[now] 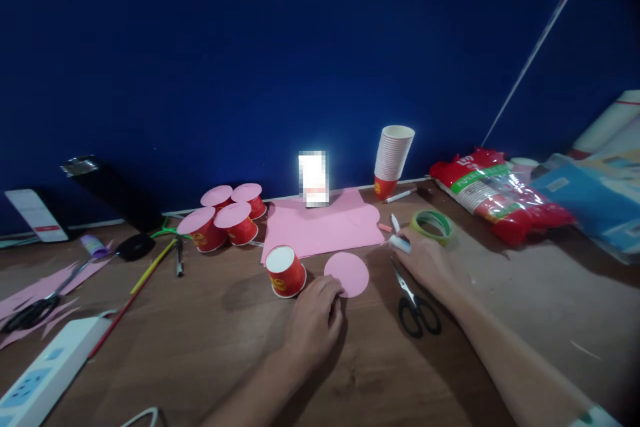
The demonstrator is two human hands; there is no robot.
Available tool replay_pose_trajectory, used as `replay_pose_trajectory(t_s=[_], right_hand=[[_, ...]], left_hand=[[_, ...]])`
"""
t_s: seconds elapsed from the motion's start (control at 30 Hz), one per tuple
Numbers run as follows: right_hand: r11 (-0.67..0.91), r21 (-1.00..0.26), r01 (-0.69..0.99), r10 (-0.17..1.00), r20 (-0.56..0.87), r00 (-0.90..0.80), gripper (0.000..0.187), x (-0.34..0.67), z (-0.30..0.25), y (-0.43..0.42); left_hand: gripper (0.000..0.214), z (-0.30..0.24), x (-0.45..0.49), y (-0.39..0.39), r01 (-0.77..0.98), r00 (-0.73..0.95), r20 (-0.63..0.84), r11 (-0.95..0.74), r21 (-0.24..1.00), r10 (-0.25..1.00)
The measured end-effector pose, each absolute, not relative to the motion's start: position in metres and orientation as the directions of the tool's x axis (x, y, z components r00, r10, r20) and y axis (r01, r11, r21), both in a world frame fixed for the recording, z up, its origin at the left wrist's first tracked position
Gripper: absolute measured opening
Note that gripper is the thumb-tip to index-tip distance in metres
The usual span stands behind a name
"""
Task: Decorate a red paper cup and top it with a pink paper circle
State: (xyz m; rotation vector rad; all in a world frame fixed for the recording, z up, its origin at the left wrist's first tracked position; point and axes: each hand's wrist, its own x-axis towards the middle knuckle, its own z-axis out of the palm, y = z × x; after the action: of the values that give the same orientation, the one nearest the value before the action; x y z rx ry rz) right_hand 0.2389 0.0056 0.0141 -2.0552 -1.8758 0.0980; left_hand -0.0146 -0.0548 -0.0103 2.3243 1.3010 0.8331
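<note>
A white tube [401, 243] is grasped by the right hand [428, 259]; near the red cup [287, 279], a pink disc [349, 273] is touched by the left hand [315, 315] (grip unclear). Gluing seems prepared; even coating is needed.

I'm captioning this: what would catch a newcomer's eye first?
First, the glaring white rectangle at centre against the blue wall. Next, four red cups topped with pink discs, to its left. Nearer, the left hand is at a pink circle and the right hand holds a white tube.
</note>
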Motion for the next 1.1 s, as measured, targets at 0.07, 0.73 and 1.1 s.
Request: replay_pose_trajectory(t_s=[0.07,0.73,1.1], right_hand=[[-0.062,-0.297,0.953,0.977,0.175,0.118,0.02,0.238,0.015,0.005],[0.268,-0.709,0.652,0.955,0.287,-0.081,0.012,0.197,0.028,-0.029],[0.145,-0.905,0.401,0.989,0.136,-0.051,0.021,0.186,0.018,-0.03]], left_hand=[[0.024,-0.01,-0.015,-0.055,0.662,0.405,0.318,-0.515,0.545,0.857],[0.023,-0.005,-0.01,-0.058,0.737,0.418,0.284,-0.505,0.449,0.863],[0.031,-0.009,-0.01,-0.057,0.781,0.459,0.26,-0.525,0.338,0.85]])
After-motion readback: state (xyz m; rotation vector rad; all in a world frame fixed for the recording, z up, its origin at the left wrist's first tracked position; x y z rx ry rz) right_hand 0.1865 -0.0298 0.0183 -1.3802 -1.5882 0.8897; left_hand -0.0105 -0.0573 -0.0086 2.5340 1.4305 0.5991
